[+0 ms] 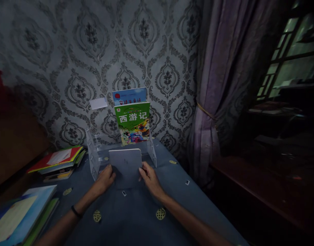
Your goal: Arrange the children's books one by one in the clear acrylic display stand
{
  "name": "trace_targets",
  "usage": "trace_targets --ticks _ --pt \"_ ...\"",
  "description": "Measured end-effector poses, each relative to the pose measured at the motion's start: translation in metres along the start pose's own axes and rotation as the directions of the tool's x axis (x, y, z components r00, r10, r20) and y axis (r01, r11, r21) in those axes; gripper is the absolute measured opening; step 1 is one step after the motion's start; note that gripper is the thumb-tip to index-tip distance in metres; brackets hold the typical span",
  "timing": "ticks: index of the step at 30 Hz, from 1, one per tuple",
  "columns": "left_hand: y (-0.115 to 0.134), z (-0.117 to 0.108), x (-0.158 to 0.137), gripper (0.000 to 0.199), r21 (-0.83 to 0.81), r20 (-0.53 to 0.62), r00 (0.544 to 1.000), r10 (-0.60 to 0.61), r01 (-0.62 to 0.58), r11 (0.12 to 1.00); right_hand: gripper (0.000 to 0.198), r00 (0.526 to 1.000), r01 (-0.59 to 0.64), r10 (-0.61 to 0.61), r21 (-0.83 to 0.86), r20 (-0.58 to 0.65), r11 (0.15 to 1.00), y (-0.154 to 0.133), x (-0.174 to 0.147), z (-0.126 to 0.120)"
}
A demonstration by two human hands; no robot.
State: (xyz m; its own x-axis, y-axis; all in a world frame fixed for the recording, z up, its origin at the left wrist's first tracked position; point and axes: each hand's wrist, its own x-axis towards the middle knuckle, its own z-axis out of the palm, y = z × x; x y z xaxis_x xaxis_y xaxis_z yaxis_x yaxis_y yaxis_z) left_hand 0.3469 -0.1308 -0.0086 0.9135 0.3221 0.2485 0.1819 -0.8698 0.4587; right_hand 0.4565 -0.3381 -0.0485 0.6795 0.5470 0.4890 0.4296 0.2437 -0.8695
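Between my two hands a plain grey book (125, 167) stands nearly upright, with small faint marks on its cover. My left hand (105, 179) grips its lower left side, fingers closed. On the opposite edge my right hand (149, 177) holds it, thumb in front and the other fingers partly hidden. Just beyond is a clear plastic book rack (93, 155) with several tiers. In its back part a green book (133, 124) with Chinese characters leans upright, and a blue book (130, 95) shows above it from behind.
A pile of books (59, 159) lies at the left by the wall, and another stack (26, 212) sits nearer me. The blue patterned tablecloth (136, 218) covers the table. A purple curtain (210, 85) hangs at right, beside a dark red surface (254, 188).
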Motion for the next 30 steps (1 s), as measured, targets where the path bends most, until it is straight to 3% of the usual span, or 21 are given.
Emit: trace_targets --ticks 4,8,13,16,21,30 --pt "0.014 -0.015 0.013 0.013 0.024 0.004 1.0 0.012 -0.013 1.0 0.019 0.995 0.073 -0.081 -0.122 -0.061 0.99 -0.004 0.016 -0.012" --pt "0.04 -0.045 0.043 0.008 -0.001 -0.09 0.987 0.133 -0.133 0.991 0.011 0.956 0.218 -0.268 -0.321 -0.12 0.922 -0.036 0.058 -0.033" --pt "0.08 -0.092 0.085 0.014 -0.015 -0.331 0.906 0.264 -0.284 0.959 0.01 0.887 0.381 -0.457 -0.449 -0.071 0.809 -0.097 0.125 -0.059" --pt "0.096 -0.11 0.1 0.017 -0.006 -0.419 0.862 0.284 -0.316 0.949 0.011 0.846 0.442 -0.529 -0.463 -0.07 0.768 -0.117 0.156 -0.069" --pt "0.104 -0.113 0.11 0.021 -0.001 -0.418 0.862 0.285 -0.315 0.949 0.017 0.853 0.432 -0.519 -0.479 -0.058 0.764 -0.115 0.182 -0.078" --pt "0.102 -0.098 0.118 0.02 0.044 -0.397 0.861 0.318 -0.328 0.944 0.02 0.878 0.399 -0.473 -0.439 -0.069 0.805 -0.09 0.187 -0.085"
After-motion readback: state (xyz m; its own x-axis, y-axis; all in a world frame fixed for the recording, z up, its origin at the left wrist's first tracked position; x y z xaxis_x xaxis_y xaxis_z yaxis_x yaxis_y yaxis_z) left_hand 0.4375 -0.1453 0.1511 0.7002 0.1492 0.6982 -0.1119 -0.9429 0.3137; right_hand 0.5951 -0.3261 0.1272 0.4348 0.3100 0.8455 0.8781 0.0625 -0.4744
